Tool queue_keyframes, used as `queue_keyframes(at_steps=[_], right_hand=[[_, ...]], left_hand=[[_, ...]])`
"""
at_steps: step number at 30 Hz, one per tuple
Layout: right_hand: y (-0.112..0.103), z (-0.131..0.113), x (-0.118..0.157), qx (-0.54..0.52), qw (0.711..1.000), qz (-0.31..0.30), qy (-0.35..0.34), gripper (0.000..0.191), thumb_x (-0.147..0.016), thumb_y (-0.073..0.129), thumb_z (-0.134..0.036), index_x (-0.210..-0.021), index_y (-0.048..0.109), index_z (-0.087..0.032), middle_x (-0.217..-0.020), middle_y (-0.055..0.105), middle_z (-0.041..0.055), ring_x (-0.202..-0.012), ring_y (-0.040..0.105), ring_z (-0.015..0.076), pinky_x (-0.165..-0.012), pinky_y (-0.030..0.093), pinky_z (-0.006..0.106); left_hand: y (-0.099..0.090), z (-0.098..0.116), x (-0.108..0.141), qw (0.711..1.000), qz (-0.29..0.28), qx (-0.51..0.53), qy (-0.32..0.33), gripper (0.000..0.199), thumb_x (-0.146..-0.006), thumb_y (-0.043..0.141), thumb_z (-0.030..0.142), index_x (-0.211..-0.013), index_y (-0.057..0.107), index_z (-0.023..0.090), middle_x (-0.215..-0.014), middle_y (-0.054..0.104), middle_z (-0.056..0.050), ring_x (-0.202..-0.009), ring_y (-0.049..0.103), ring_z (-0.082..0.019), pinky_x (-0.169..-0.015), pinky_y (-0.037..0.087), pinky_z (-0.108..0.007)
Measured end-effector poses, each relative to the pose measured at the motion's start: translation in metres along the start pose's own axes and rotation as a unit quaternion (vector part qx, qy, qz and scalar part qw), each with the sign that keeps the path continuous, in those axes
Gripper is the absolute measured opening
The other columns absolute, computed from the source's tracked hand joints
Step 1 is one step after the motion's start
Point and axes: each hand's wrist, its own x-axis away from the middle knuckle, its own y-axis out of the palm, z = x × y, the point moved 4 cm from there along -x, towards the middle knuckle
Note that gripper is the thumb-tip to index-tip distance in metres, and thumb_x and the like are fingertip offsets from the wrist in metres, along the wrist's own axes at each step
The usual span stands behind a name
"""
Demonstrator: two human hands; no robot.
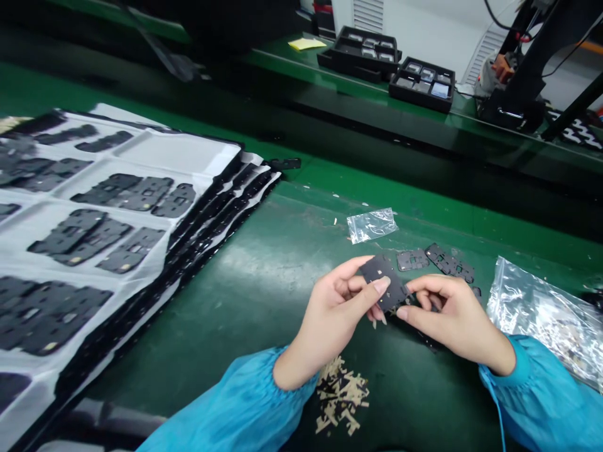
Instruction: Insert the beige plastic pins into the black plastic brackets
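My left hand (336, 314) grips a thin black plastic plate (384, 285) with small cut-outs, its thumb lying across the face. At the plate's right edge, my right hand (443, 307) has thumb and forefinger closed on the corner; whether a smaller piece is also between them is hidden. Just behind the hands lie more black plates (450, 263) like it on the green mat. Below my left wrist is a heap of small tan and black strips (343, 395).
To the left stand stacked white-lined trays (174, 154) holding many black plates. A small clear bag (372, 225) lies beyond the hands, and a larger clear bag (541, 314) sits at right. Black boxes (421, 85) with small parts rest on the rear shelf, beside a dark machine stand (513, 94).
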Motion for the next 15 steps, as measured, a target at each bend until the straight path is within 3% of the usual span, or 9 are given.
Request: queue_keyframes(at_steps=[3,9,11,15], right_hand=[[0.0,0.0,0.0,-0.045,0.998,-0.04,0.018,0.02,-0.079,0.082,-0.035,-0.092,0.078,-0.02,-0.059,0.037,-0.0083,-0.053,0.031,0.0091,-0.049,0.025,0.024],[-0.003,0.005,-0.005,-0.15,0.984,-0.062,0.078,0.038,-0.082,0.078,-0.054,-0.072,0.072,-0.018,-0.063,0.057,-0.0011,-0.057,0.042,0.011,-0.05,0.033,0.024],[0.002,0.01,-0.006,-0.202,0.971,-0.087,0.098,0.041,-0.078,0.082,-0.056,-0.071,0.069,-0.018,-0.058,0.053,-0.0038,-0.053,0.037,0.0089,-0.048,0.029,0.022],[0.021,0.019,-0.007,-0.336,0.915,-0.171,0.141,0.052,-0.071,0.085,-0.063,-0.068,0.059,-0.018,-0.053,0.033,-0.0108,-0.047,0.017,0.0056,-0.044,0.013,0.022]], left_hand=[[-0.001,0.001,0.0,1.0,-0.017,0.002,-0.003,0.036,-0.083,0.079,0.03,-0.112,0.065,0.013,-0.06,0.072,0.002,-0.045,0.062,-0.01,-0.048,0.052,-0.019],[0.002,0.0,-0.002,0.997,-0.082,0.011,-0.014,0.037,-0.084,0.081,0.031,-0.114,0.066,0.014,-0.06,0.071,0.002,-0.048,0.066,-0.011,-0.049,0.052,-0.018],[0.003,-0.001,-0.002,0.994,-0.103,0.04,-0.017,0.037,-0.084,0.082,0.032,-0.113,0.066,0.014,-0.062,0.072,0.001,-0.049,0.066,-0.012,-0.049,0.053,-0.018],[0.008,-0.007,-0.003,0.975,-0.155,0.142,-0.077,0.038,-0.081,0.087,0.036,-0.107,0.068,0.015,-0.061,0.07,0.001,-0.045,0.063,-0.01,-0.046,0.052,-0.016]])
